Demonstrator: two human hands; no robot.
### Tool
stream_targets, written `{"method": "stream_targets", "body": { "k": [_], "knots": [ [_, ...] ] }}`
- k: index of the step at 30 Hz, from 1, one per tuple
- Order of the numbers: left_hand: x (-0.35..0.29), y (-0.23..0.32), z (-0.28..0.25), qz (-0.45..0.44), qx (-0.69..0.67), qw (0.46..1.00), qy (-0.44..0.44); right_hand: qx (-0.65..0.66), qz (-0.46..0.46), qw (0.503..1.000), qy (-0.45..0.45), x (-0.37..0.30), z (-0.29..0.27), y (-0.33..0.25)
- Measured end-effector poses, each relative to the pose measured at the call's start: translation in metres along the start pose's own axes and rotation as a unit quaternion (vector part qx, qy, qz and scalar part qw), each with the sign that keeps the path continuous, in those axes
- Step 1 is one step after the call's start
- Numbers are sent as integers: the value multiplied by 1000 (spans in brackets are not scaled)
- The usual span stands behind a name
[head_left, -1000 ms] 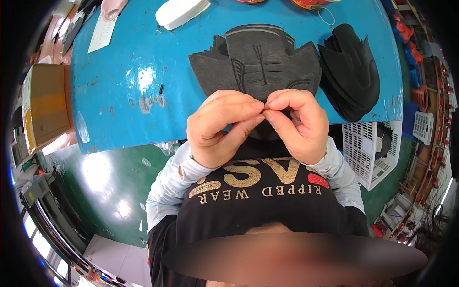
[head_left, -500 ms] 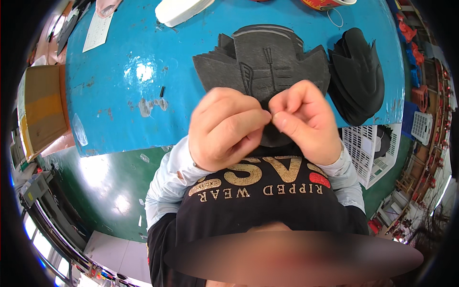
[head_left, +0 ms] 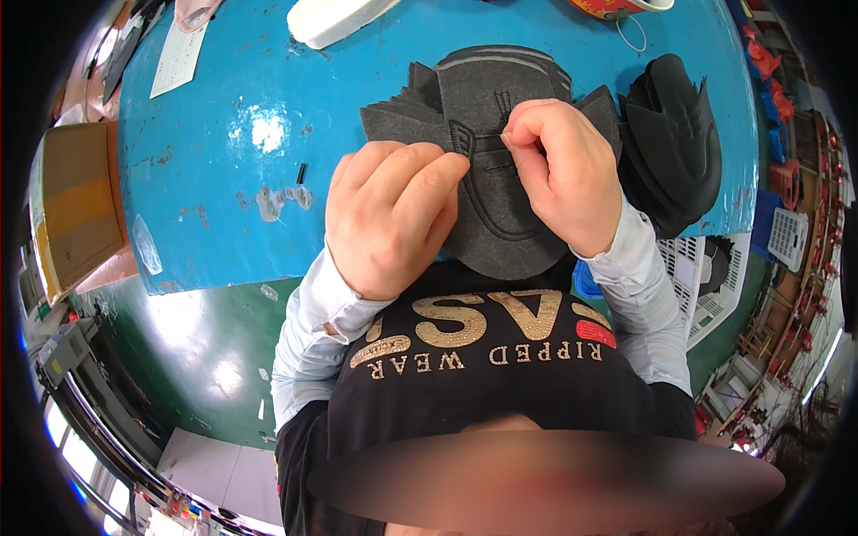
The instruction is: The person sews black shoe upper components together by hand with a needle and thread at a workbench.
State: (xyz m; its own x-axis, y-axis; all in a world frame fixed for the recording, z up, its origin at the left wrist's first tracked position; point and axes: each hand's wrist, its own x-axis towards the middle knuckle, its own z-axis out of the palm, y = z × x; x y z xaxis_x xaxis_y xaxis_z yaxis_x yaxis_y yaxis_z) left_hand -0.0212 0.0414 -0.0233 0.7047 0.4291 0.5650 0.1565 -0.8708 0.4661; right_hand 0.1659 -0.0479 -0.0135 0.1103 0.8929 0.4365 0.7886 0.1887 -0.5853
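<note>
Holding a dark grey shoe upper piece (head_left: 500, 205) over the near edge of the blue counter (head_left: 223, 179), both hands are working on it. The left hand (head_left: 389, 214) is closing its grip around the piece's left side, fingers curled on top. The right hand (head_left: 563, 174) is pinching the middle of the piece with thumb and fingertips closed together. A stack of black pieces (head_left: 670, 143) is lying just beside the right hand, on the counter.
</note>
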Motion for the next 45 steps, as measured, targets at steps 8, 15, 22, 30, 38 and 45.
{"method": "stream_targets", "body": {
  "k": [8, 15, 22, 30, 38, 45],
  "knots": [
    [16, 12, -2, -20, 67, 994, -82, -38, -13, 999, -13, 4, -1, -3],
    [24, 15, 2, -25, 131, 981, -140, -97, -2, 993, 64, -1, -12, -10],
    [20, 13, 7, -14, 147, 983, -105, -138, -64, 988, 22, -6, -1, 3],
    [-9, 22, -3, -174, -105, 978, 35, 94, 72, 987, 109, -28, -20, -18],
    [-21, 37, 10, -119, -432, 891, 73, 456, 203, 866, 10, -53, -6, -42],
    [-15, 34, 8, -7, -381, 921, 74, 632, 323, 702, -57, -54, -17, -42]
  ]
}}
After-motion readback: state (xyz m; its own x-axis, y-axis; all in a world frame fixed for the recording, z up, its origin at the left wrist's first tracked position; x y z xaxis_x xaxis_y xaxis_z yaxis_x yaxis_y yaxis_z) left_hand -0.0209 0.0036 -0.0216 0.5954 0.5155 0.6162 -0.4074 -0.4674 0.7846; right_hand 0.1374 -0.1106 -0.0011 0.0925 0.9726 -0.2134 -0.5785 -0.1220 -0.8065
